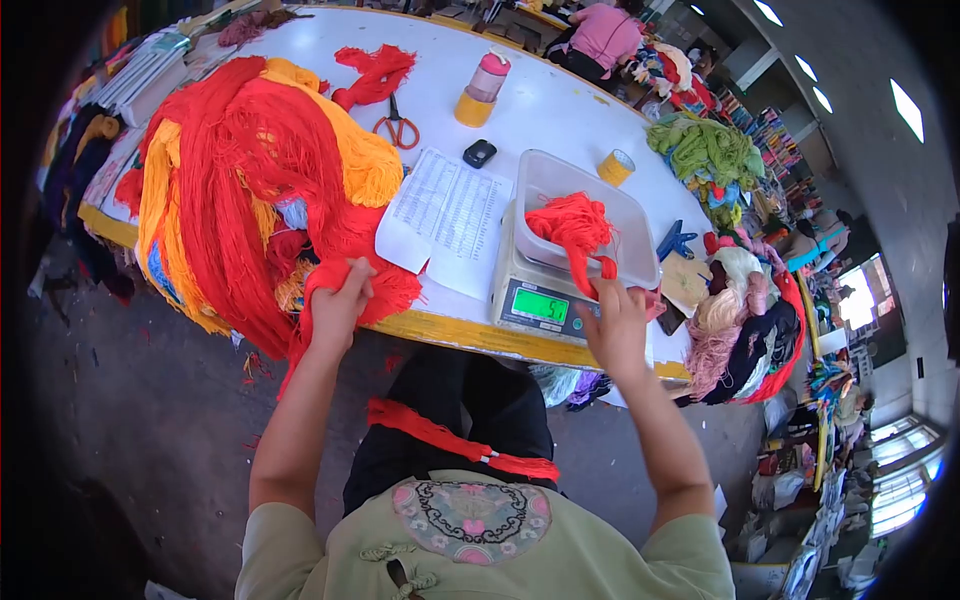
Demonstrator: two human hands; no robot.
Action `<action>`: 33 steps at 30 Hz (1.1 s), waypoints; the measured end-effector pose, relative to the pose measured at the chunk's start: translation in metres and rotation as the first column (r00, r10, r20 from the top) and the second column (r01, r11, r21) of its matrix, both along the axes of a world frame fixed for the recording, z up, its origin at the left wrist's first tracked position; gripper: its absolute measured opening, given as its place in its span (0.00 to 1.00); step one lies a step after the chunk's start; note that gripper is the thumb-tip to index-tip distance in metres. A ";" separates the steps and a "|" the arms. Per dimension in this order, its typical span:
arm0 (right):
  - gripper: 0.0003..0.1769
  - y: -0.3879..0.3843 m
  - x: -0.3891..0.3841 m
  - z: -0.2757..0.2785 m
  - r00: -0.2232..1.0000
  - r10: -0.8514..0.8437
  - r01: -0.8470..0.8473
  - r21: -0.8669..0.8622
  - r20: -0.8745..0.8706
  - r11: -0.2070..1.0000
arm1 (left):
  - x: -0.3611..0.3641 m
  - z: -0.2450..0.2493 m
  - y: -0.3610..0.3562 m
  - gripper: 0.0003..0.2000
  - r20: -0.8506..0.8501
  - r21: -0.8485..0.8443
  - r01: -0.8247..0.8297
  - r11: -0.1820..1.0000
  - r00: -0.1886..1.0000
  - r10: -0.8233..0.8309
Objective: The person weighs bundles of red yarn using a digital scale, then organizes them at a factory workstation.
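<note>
My left hand (340, 300) is closed on red yarn at the table's front edge, beside a big heap of red and orange yarn (230, 170). My right hand (615, 325) pinches the end of a red yarn bundle (572, 225). That bundle lies partly in a clear plastic tub (640, 240), its end hanging over the front rim. Under the tub is a scale (508, 290) with a lit green display (540, 304). Printed sheets (445, 215) lie between the heap and the scale. Another red skein (460, 440) rests across my lap.
Orange-handled scissors (397, 130), a black mouse-like object (480, 153), a pink-capped bottle (487, 80) and a yellow tape roll (616, 167) stand or lie behind. Right of the scale are a blue clip (677, 241) and mixed yarn (745, 310). A person in pink (605, 35) is at the back.
</note>
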State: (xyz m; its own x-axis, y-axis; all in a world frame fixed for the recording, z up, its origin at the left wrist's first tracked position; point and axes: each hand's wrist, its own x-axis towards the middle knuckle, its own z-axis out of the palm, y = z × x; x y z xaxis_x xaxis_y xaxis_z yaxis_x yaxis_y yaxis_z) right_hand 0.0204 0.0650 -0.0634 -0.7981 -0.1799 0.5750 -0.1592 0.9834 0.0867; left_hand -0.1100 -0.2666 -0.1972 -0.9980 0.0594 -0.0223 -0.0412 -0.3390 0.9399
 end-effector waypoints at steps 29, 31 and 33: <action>0.25 -0.029 0.019 -0.020 0.977 -0.212 0.201 -0.272 -0.015 0.941 | 0.108 0.083 0.008 0.26 -0.225 0.597 0.529 0.603 0.832 -0.507; 0.26 -0.020 0.005 -0.013 0.956 -0.288 0.284 -0.063 -0.064 0.957 | 0.115 0.097 0.007 0.30 -0.160 0.680 0.529 0.507 0.782 -0.602; 0.25 -0.012 -0.004 -0.016 0.959 -0.283 0.283 0.036 -0.015 0.958 | 0.117 0.083 0.010 0.28 -0.156 0.521 0.633 0.572 0.730 -0.665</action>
